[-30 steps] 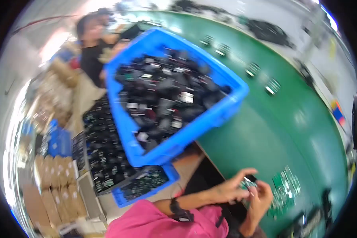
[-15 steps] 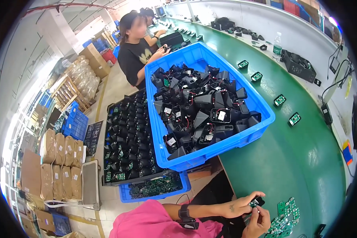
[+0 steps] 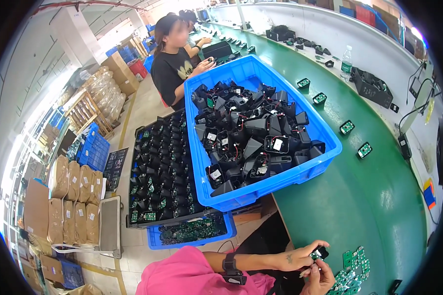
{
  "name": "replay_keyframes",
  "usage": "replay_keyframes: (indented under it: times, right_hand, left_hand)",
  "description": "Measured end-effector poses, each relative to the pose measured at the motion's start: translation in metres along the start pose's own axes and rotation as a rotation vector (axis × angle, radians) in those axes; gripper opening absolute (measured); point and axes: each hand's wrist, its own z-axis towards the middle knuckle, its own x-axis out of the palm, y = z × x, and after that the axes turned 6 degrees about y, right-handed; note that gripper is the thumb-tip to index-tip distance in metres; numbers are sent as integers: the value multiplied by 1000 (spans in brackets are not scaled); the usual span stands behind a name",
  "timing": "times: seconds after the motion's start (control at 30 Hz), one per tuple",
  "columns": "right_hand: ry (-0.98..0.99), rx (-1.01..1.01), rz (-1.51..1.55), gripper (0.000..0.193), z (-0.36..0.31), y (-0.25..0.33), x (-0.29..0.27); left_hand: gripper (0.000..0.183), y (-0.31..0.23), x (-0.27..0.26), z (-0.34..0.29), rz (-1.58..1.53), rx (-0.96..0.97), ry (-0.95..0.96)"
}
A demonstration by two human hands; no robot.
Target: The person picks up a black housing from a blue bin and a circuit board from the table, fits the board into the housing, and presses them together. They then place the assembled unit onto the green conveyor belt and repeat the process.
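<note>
My left hand, its wrist banded in black, is closed round a small black plastic housing with a bit of circuit board showing at its opening. My right hand meets it from below, thumb and fingers pinched at the housing's near edge. Whatever small part lies between those right fingertips is too small to make out. Just right of both hands, a loose pile of green circuit boards lies on the green bench.
A blue crate heaped with black housings and wires stands ahead. Left of it is a black tray of housings, above a blue bin of boards. Several filled housings line the bench. A co-worker stands beyond, handling a small part.
My fingers have shifted slightly round the housing, which is turned a little and shows more of its black side. The view has moved slightly; the co-worker's hands have shifted.
</note>
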Motion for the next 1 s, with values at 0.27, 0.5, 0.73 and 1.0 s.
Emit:
replay_keyframes:
  times: [0.27,0.5,0.73,1.0]
  right_hand:
    - [-61,-50,-52,20,-2,-10,5]
    - [-209,-9,-169,13,-11,-1,15]
    - [-208,-366,-586,5,11,13,35]
    - [-174,-111,-13,15,-4,15,31]
  left_hand:
    - [65,2,2,-5,83,-11,-25]
    - [58,5,10,1,290,25,-88]
    - [65,-21,-8,-13,377,156,-226]
    - [63,-26,8,-10,270,-24,-130]
